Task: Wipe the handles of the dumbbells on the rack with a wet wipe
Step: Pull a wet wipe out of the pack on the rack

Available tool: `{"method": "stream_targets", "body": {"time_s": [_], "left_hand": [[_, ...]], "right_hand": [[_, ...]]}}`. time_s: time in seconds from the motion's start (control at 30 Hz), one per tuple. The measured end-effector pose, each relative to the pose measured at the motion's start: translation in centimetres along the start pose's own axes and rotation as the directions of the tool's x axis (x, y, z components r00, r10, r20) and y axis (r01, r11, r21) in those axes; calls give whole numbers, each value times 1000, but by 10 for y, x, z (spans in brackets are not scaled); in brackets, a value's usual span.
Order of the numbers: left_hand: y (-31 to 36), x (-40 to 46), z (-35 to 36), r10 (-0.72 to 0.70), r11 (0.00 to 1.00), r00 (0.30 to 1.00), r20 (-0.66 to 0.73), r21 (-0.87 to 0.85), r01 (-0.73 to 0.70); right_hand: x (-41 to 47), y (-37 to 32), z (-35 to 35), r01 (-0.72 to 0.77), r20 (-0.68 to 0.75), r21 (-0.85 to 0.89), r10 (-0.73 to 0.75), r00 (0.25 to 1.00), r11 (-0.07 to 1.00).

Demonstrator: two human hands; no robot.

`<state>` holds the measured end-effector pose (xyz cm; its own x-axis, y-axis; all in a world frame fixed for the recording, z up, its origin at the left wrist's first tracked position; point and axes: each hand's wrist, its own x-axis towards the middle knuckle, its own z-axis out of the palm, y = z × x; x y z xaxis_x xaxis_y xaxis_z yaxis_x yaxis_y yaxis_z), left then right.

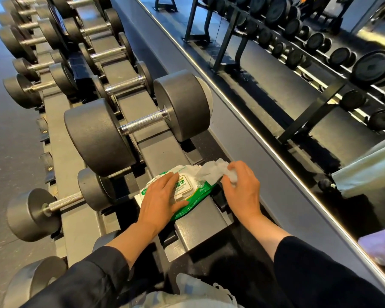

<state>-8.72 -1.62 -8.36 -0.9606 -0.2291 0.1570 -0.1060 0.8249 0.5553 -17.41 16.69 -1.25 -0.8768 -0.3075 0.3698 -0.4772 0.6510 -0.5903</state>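
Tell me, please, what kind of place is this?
Most likely a gym's free-weights area. A long rack holds rows of dumbbells with knurled metal handles, and a wall mirror beside it reflects more of them. The floor looks like dark speckled rubber.

Under me, to my left, lies a dark speckled rubber floor (11,156). To my right a grey-blue wall base (236,121) runs along into the distance, topped by a thin bright metal strip (238,112). Above that strip a large wall mirror (276,85) takes up the right side, and pale light glints on it at the upper right.
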Motion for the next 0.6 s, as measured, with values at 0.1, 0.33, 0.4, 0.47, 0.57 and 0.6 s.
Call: {"method": "stream_targets", "body": {"time_s": [0.1, 0.33, 0.4, 0.47, 0.57, 0.6], "left_hand": [[-5, -9, -3, -32, 999, 997, -77, 39, 35], [-9, -27, -3, -224, 967, 971, -81, -141, 211], [-5, -25, -2, -234, 960, 969, -80, -179, 217], [2, -21, 2, -232, 955, 970, -71, -209, 213], [8, -14, 8, -233, 953, 970, -73, -216, 212], [8, -12, 9, -233, 953, 970, -75, -215, 212]], "right_hand": [[-1, -7, 17, 136, 19, 29, -136, 990, 990], [-6, -4, 54, 533, 439, -113, -439, 784, 839], [-6, 3, 54, 592, 466, -128, -478, 744, 796], [-4, 10, 50, 617, 473, -138, -496, 728, 774], [3, 16, 43, 644, 478, -143, -517, 710, 751], [5, 18, 42, 657, 483, -143, -527, 699, 740]]}}
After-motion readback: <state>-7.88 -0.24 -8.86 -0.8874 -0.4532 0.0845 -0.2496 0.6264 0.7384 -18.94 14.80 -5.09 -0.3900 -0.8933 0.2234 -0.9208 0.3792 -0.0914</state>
